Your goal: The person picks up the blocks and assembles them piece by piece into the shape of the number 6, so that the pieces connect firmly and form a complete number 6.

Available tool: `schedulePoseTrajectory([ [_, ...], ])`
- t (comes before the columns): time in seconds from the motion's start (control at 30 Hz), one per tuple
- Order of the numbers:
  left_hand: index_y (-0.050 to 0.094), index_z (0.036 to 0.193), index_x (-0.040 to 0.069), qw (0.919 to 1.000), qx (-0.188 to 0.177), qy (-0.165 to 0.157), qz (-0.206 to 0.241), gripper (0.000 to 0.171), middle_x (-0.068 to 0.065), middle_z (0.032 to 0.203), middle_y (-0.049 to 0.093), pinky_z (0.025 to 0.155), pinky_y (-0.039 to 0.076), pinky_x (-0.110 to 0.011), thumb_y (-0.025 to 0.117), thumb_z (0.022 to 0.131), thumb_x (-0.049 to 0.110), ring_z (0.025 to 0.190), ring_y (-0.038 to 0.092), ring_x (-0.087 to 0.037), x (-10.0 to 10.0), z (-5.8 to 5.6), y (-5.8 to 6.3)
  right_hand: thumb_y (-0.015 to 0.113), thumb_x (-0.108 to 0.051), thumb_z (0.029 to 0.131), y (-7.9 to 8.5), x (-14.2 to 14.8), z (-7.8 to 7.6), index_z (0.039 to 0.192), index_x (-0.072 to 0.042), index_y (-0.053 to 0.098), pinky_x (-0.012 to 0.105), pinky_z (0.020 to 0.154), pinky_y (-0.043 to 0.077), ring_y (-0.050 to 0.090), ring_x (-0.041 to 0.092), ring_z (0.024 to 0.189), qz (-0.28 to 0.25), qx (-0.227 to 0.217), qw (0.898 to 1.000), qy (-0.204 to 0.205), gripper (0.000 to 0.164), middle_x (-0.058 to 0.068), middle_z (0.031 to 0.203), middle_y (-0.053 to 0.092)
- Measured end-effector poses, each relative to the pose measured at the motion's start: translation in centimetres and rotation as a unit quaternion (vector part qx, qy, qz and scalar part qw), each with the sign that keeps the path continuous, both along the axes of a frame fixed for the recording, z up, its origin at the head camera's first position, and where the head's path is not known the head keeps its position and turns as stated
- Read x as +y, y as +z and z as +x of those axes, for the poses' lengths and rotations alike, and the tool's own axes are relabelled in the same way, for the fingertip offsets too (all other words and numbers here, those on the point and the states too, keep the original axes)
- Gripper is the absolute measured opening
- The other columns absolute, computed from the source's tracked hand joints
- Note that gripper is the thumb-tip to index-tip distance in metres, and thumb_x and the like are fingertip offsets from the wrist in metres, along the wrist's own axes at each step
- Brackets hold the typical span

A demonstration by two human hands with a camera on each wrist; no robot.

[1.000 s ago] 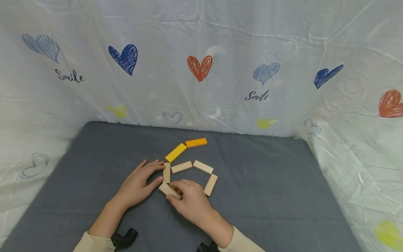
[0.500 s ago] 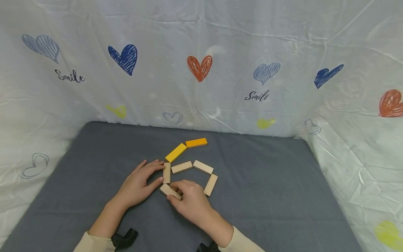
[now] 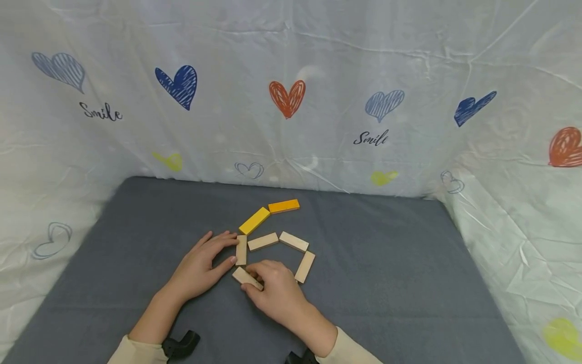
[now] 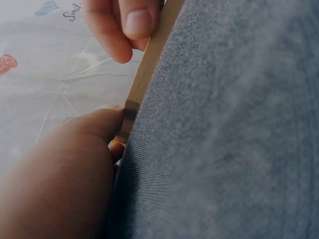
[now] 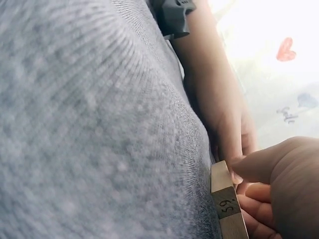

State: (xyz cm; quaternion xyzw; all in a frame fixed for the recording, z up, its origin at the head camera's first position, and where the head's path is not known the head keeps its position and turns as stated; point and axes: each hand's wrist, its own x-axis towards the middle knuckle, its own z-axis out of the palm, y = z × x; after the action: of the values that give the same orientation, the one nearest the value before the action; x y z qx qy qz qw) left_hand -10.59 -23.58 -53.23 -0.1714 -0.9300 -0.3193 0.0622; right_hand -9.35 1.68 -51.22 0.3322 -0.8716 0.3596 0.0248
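My right hand [image 3: 278, 288] pinches a pale wooden block [image 3: 247, 279] lying slanted on the grey cloth, its thumb on the near side and its fingers partly hidden behind. A handwritten mark shows on the end of a block [image 5: 228, 204] in the right wrist view. My left hand [image 3: 196, 268] rests to the left, fingertips and thumb touching the left side of another pale block [image 3: 241, 251] that points away from me. A narrow gap parts these two blocks. From there a yellow block [image 3: 254, 221] and an orange block [image 3: 284, 206] run up to the right.
Further pale blocks curve around to the right: one [image 3: 262, 241], then another [image 3: 294, 241], then one [image 3: 305, 267] beside my right hand. Grey cloth [image 3: 386, 283] covers the table. A white curtain [image 3: 327, 50] printed with hearts hangs behind and along the sides.
The block in my right hand has slid slightly right and toward me, widening the gap to the block by my left hand. My left hand has stayed nearly still.
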Motion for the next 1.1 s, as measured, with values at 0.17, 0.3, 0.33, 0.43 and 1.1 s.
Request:
schedulePoseTrajectory([
  [0.17, 0.066, 0.15, 0.018, 1.0, 0.002, 0.0, 0.002, 0.049, -0.002, 0.161, 0.058, 0.138, 0.019, -0.052, 0.075, 0.107, 0.038, 0.155, 0.047, -0.028, 0.0, 0.0, 0.0, 0.082, -0.028, 0.102, -0.1, 0.1, -0.1, 0.123, -0.014, 0.081, 0.014, 0.07, 0.051, 0.058, 0.001, 0.08, -0.011, -0.002, 1.0, 0.005, 0.025, -0.011, 0.096, 0.069],
  [0.3, 0.066, 0.15, 0.017, 1.0, 0.008, -0.001, 0.006, 0.048, -0.002, 0.16, 0.059, 0.138, 0.02, -0.053, 0.075, 0.107, 0.037, 0.154, 0.048, -0.029, 0.1, 0.0, -0.1, 0.076, -0.028, 0.106, -0.2, 0.3, -0.2, 0.123, -0.014, 0.081, 0.014, 0.073, 0.053, 0.062, 0.0, 0.084, -0.015, -0.007, 1.0, 0.013, 0.022, -0.01, 0.098, 0.072],
  [0.33, 0.067, 0.149, 0.017, 0.9999, 0.009, -0.001, 0.007, 0.048, -0.002, 0.16, 0.059, 0.138, 0.02, -0.052, 0.075, 0.106, 0.037, 0.154, 0.048, -0.029, 0.1, 0.0, -0.1, 0.075, -0.027, 0.107, -0.3, 0.3, -0.2, 0.123, -0.014, 0.081, 0.014, 0.073, 0.054, 0.062, 0.0, 0.085, -0.017, -0.009, 1.0, 0.015, 0.021, -0.01, 0.099, 0.073],
  [0.43, 0.067, 0.149, 0.017, 0.9999, 0.009, -0.002, 0.009, 0.048, -0.002, 0.16, 0.059, 0.137, 0.02, -0.052, 0.076, 0.106, 0.037, 0.154, 0.048, -0.029, 0.1, 0.1, -0.2, 0.073, -0.023, 0.109, -0.3, 0.4, -0.3, 0.123, -0.014, 0.081, 0.012, 0.074, 0.055, 0.063, -0.002, 0.085, -0.027, -0.018, 0.999, 0.019, 0.019, -0.009, 0.099, 0.074],
  [1.1, 0.066, 0.15, 0.018, 1.0, 0.001, 0.003, -0.005, 0.05, -0.002, 0.16, 0.059, 0.138, 0.018, -0.05, 0.075, 0.106, 0.04, 0.155, 0.047, -0.027, 0.2, -0.1, 0.0, 0.063, -0.001, 0.107, 1.8, 3.6, -2.6, 0.124, -0.006, 0.079, 0.027, 0.079, 0.064, 0.071, 0.01, 0.095, -0.099, 0.015, 0.995, 0.025, 0.024, 0.003, 0.116, 0.078],
])
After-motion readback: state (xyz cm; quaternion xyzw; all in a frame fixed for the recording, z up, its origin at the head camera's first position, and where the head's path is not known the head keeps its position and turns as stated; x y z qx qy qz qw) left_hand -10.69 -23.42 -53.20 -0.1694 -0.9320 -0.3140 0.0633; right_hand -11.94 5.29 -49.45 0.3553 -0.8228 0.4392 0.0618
